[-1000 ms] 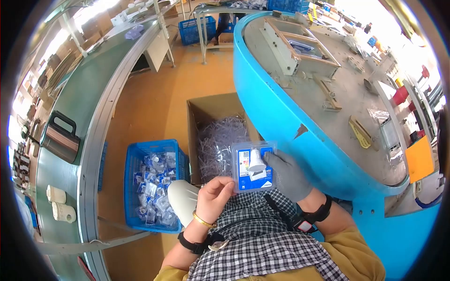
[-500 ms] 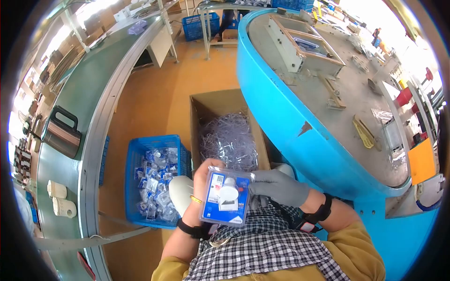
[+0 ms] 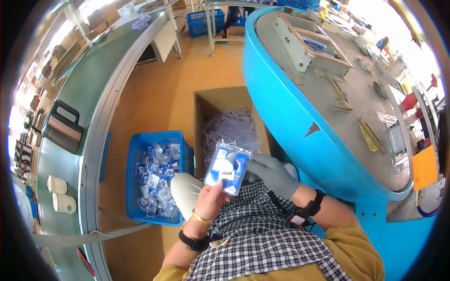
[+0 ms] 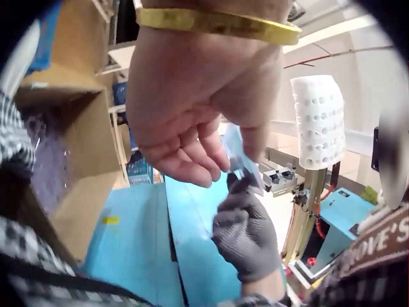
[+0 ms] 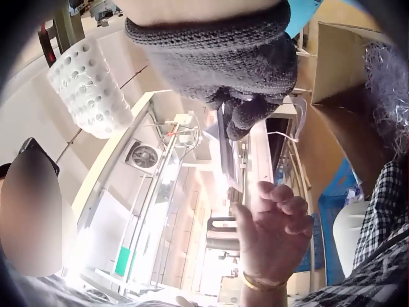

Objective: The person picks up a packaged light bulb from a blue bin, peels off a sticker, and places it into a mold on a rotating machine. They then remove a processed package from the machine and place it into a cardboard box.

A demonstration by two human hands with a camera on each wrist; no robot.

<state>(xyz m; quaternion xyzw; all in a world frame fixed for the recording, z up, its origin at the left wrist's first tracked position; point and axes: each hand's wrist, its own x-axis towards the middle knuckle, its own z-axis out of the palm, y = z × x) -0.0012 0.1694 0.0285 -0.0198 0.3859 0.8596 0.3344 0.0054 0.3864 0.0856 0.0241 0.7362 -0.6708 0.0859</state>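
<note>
A clear blister pack (image 3: 228, 168) with a blue card and a white bulb-shaped item inside is held in front of the lap. My gloved right hand (image 3: 276, 175) pinches its right edge between thumb and fingers. In the right wrist view the pack (image 5: 225, 153) shows nearly edge-on, below the gloved fingers (image 5: 246, 115). My bare left hand (image 3: 211, 201) is at the pack's lower edge, its thumb overlapping the front in the head view. Seen from the right wrist, the left hand (image 5: 275, 230) has thumb and fingers apart, with nothing between them.
A blue crate (image 3: 132, 187) of similar packs stands left of the knees. Ahead is a cardboard box (image 3: 199, 112) of clear plastic strips. A round blue-rimmed machine table (image 3: 300, 122) curves along the right; a green-topped bench (image 3: 101, 79) with a kettle (image 3: 63, 126) runs along the left.
The pack dropped toward the lap and left, then rose again and tilted. My left hand went from its lower-left corner to behind it, and now its thumb is in front.
</note>
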